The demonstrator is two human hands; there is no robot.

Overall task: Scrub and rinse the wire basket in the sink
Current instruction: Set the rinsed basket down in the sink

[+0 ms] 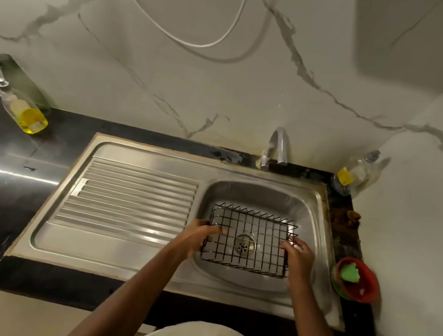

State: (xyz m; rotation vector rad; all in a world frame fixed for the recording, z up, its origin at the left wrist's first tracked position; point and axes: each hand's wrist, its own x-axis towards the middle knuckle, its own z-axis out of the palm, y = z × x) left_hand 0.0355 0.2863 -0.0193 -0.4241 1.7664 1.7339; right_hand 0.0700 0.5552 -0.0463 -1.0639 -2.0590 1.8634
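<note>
Hands reach into sink [319, 210]: left hand [199, 237], right hand [298, 254] each grip closed on wire basket [250, 240] ends.

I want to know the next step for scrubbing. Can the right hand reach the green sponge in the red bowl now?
Probably yes, once it lets go. The right hand grips the wire basket; the green sponge lies uncovered in the red bowl on the counter just beside it, nothing between.
</note>
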